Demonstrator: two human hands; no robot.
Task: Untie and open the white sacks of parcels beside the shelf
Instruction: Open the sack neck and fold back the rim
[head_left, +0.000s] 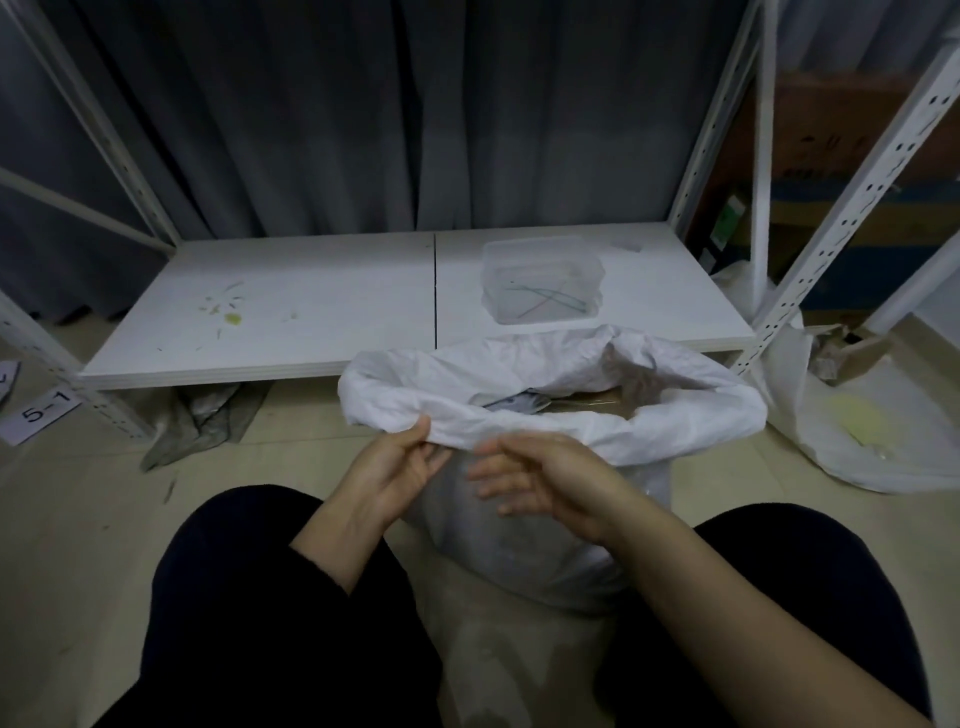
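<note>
A white woven sack (561, 410) stands on the floor between my knees, its mouth wide open and its rim rolled outward. Parcels (524, 402) show inside, grey and brown. My left hand (400, 467) pinches the near rim of the sack between thumb and fingers. My right hand (540, 478) hovers just right of it in front of the sack, fingers spread and blurred, holding nothing. A second white sack (852, 431) lies at the right by the shelf post.
A low white shelf board (291, 317) sits behind the sack, with a clear plastic box (543, 280) holding several thin ties. White shelf posts (852, 208) rise at right. A grey bag (202, 421) and a "5-1" paper label (41, 413) lie on the floor at left.
</note>
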